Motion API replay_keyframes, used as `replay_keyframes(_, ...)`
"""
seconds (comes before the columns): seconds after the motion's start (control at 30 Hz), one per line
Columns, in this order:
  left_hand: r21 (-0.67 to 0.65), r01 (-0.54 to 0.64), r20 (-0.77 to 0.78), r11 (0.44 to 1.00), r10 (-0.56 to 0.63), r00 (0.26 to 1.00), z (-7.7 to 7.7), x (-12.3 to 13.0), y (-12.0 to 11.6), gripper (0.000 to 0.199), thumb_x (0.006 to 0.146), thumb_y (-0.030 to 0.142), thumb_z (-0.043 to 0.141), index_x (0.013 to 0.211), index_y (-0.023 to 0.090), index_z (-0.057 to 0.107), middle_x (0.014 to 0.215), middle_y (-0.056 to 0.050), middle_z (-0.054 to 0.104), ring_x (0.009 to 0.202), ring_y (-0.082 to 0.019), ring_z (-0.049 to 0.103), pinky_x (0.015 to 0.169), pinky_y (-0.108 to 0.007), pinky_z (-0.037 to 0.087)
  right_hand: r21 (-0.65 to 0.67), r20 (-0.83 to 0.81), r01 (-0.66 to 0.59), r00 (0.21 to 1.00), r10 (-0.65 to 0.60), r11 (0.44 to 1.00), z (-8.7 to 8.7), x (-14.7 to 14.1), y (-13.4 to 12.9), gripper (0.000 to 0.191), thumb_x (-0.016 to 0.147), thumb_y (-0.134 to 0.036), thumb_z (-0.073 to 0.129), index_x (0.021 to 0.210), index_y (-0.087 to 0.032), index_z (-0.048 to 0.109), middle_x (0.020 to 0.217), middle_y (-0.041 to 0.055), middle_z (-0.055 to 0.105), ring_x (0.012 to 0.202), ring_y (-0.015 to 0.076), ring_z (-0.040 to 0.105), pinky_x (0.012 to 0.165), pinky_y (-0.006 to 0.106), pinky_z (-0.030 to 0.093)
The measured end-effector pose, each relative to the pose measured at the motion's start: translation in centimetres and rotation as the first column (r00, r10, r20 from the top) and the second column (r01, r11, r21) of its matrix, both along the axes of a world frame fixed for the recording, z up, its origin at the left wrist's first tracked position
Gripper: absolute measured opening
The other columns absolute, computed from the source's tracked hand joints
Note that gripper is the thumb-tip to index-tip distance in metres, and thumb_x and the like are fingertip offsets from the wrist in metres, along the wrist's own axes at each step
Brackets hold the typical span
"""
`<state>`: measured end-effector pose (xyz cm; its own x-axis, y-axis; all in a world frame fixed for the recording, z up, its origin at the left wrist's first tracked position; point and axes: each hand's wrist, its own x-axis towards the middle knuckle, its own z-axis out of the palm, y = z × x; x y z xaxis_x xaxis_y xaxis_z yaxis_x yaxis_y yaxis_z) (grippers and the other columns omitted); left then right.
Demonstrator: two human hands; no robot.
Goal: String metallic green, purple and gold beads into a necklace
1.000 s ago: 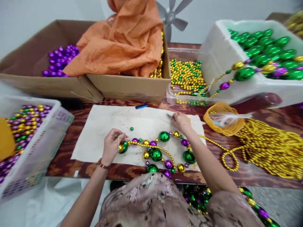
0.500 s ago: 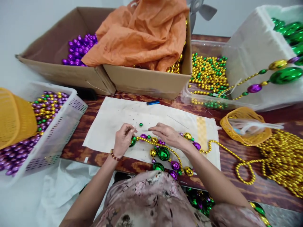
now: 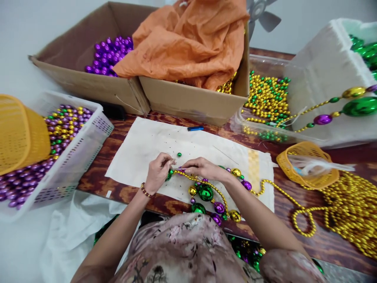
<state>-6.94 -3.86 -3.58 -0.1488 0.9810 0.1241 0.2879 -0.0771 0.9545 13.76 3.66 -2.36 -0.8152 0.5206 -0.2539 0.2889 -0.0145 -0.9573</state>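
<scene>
Over the white cloth (image 3: 147, 141), my left hand (image 3: 159, 169) is closed in a pinch on a thin pale string, beside a green bead (image 3: 170, 174) at the end of the bead strand. My right hand (image 3: 200, 168) is just to the right, its fingers pressed together on a thin needle-like tool that points toward the left hand. Beneath and below the right hand lies a necklace of large green, purple and gold beads (image 3: 205, 192) with a small-beaded gold strand. A loose green bead (image 3: 179, 154) sits on the cloth above the hands.
Cardboard boxes (image 3: 194, 100) with purple beads and an orange cloth (image 3: 188, 47) stand behind. A white basket of beads (image 3: 88, 145) is at left. At right are a yellow basket (image 3: 309, 181), piled gold strands (image 3: 353, 208) and a clear bin (image 3: 294, 137). A blue lighter-like object (image 3: 195, 128) lies on the cloth's edge.
My right hand has moved down and closer to my left hand, and the thin tool now sits lower. The whole view has shifted slightly.
</scene>
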Motion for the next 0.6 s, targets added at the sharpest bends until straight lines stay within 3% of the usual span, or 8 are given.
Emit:
replay_keyframes(0.2, 0.008, 0.007, 0.016, 1.000, -0.007, 1.000, -0.01, 0.02, 0.00, 0.012, 0.090, 0.030, 0.063, 0.084, 0.021, 0.058, 0.073, 0.000, 0.070, 0.057, -0.011, 0.063, 0.054, -0.021, 0.047, -0.061, -0.041, 0.004, 0.999, -0.007, 0.998, -0.20, -0.06, 0.31, 0.029, 0.087, -0.036, 0.068, 0.106, -0.019, 0.080, 0.103, 0.0037, 0.078, 0.090, 0.0200, 0.066, 0.083, 0.031, 0.049)
replay_keyframes(0.37, -0.008, 0.013, 0.029, 1.000, -0.013, 0.999, -0.03, 0.02, -0.03, 0.013, 0.090, 0.031, 0.063, 0.084, 0.020, 0.059, 0.073, 0.000, 0.070, 0.058, -0.011, 0.063, 0.054, -0.022, 0.047, -0.074, -0.022, 0.013, 1.000, -0.015, 0.997, -0.38, -0.05, 0.42, 0.030, 0.085, -0.036, 0.068, 0.105, -0.018, 0.081, 0.096, 0.0028, 0.078, 0.079, 0.0166, 0.063, 0.075, 0.028, 0.047)
replay_keyframes(0.6, -0.012, 0.016, 0.036, 1.000, -0.016, 0.999, -0.11, -0.05, -0.04, 0.013, 0.090, 0.032, 0.064, 0.084, 0.021, 0.059, 0.073, 0.000, 0.070, 0.057, -0.012, 0.064, 0.054, -0.022, 0.048, -0.106, -0.031, 0.062, 0.997, -0.065, 0.992, -0.79, -0.35, -0.12, 0.030, 0.083, -0.038, 0.070, 0.102, -0.017, 0.081, 0.092, 0.0043, 0.078, 0.080, 0.0181, 0.064, 0.074, 0.029, 0.047)
